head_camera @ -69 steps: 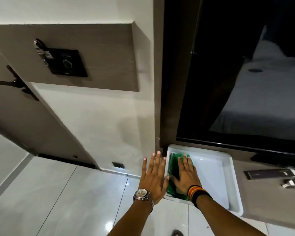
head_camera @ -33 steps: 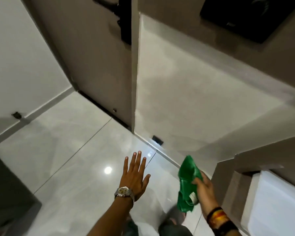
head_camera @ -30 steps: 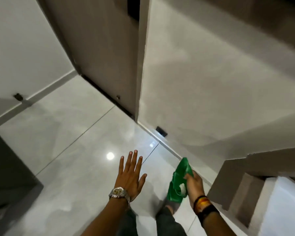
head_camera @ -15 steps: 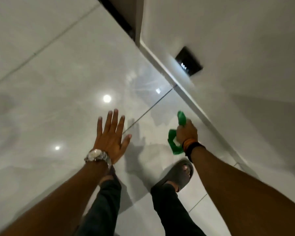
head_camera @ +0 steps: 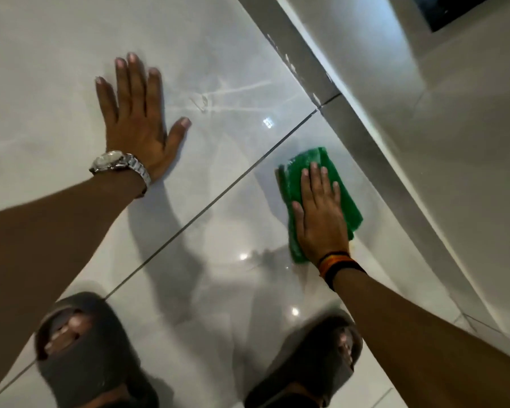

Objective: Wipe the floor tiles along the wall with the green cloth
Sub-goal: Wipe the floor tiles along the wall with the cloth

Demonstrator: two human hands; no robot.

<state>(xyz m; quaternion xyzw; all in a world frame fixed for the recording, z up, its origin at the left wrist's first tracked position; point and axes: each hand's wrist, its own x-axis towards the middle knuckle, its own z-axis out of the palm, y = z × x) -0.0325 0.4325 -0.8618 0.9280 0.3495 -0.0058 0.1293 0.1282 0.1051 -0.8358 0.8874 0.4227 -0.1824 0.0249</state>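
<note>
Head view: your right hand (head_camera: 320,213) presses the cloth (head_camera: 315,160) flat on the floor (head_camera: 233,83), just beside the skirting (head_camera: 374,148).

Your right hand lies with fingers straight and released on the cloth, not clenched round it; the cloth is on the tile nearest the skirting. Your left hand (head_camera: 139,122) is spread flat on the next tile, farther from the skirting, grasping nothing, a watch (head_camera: 112,161) on its wrist. Both sandals (head_camera: 83,348) stand near the frame's bottom edge.

No lettering, brand, number or sign can be read anywhere here: the wristwatch (head_camera: 117,163) dial is blurred, and the green cloth (head_camera: 321,160), the slides and the glossy floor tiles (head_camera: 56,69) show no print.
</note>
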